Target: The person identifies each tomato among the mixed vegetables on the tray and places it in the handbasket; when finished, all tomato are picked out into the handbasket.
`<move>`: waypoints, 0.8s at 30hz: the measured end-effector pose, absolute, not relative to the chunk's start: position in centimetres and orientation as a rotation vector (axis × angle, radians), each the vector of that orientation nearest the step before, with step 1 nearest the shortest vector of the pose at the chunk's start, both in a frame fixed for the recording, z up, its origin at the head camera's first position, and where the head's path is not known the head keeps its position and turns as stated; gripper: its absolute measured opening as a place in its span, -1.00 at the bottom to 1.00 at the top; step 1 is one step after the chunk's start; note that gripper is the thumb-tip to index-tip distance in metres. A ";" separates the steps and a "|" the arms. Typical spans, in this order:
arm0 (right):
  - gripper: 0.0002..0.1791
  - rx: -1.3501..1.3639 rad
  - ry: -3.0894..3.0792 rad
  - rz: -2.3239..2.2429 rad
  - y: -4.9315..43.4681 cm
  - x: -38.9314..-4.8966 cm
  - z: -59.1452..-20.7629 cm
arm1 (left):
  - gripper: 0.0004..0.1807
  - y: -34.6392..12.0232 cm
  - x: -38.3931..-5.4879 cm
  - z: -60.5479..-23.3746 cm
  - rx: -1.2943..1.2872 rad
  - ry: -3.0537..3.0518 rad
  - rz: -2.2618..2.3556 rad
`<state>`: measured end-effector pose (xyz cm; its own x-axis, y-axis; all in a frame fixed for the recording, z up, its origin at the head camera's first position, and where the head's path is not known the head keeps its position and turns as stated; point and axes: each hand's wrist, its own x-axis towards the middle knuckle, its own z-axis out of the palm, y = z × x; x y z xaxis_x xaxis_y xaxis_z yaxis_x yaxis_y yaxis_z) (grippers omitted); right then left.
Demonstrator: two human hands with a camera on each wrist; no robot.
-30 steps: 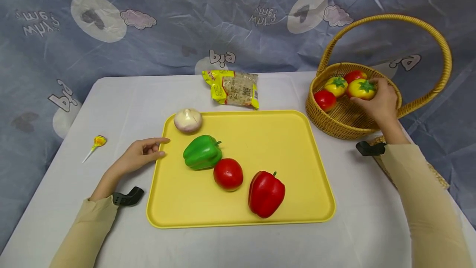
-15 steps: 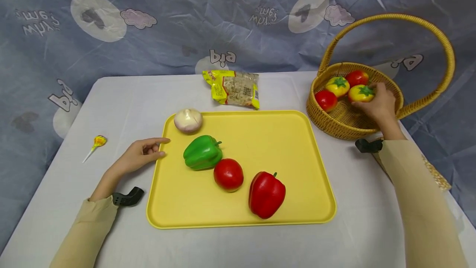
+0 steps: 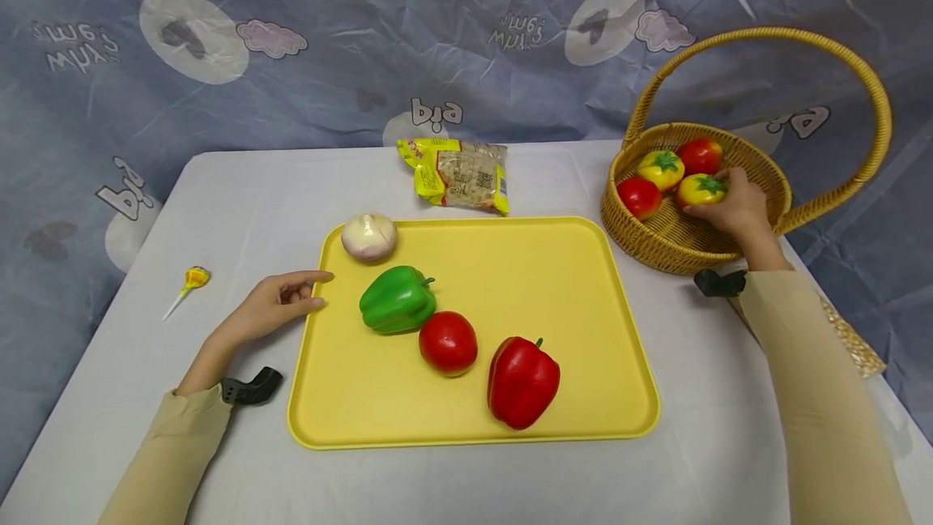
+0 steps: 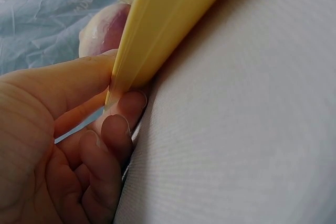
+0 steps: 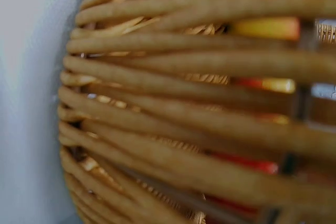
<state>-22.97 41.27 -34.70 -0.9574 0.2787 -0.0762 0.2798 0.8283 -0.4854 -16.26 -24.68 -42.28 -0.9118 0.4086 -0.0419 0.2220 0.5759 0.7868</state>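
In the head view my left hand (image 3: 271, 306) pinches the left rim of a yellow tray (image 3: 554, 282). The left wrist view shows the thumb over the rim (image 4: 137, 40) and fingers under it. My right hand (image 3: 739, 205) reaches into a wicker basket (image 3: 649, 245) and holds a yellow toy fruit with a green leafy top (image 3: 701, 189). Beside that lie a similar yellow fruit (image 3: 661, 169) and two red fruits, one behind (image 3: 700, 155) and one at the left (image 3: 639, 197). In the right wrist view the basket's weave (image 5: 173, 66) hides the hand.
The tray bears a garlic bulb (image 3: 368, 236), a green bell pepper (image 3: 397, 299), a round red tomato (image 3: 448, 343) and a red bell pepper (image 3: 522, 382). Behind it lies a yellow-and-clear food packet (image 3: 466, 174). A lollipop (image 3: 194, 277) lies far left. The basket's tall handle (image 3: 871, 104) arches up.
My right hand has moved slightly left and toward me inside the basket, and the yellow fruit has shifted with it, lower and nearer the other fruits. The left hand has stayed still.
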 end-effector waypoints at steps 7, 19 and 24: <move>-0.04 0.466 2.959 -0.830 41.2 -23.0 -34.6 | -0.59 -24.7 -16.2 -42.2 0.539 2.589 1.257; 0.03 0.350 2.991 -0.791 41.3 -21.8 -33.2 | -0.59 -24.6 -16.3 -42.3 0.549 2.580 1.265; -0.04 0.304 3.031 -0.781 40.8 -21.2 -32.5 | -0.58 -24.6 -16.3 -42.3 0.533 2.577 1.267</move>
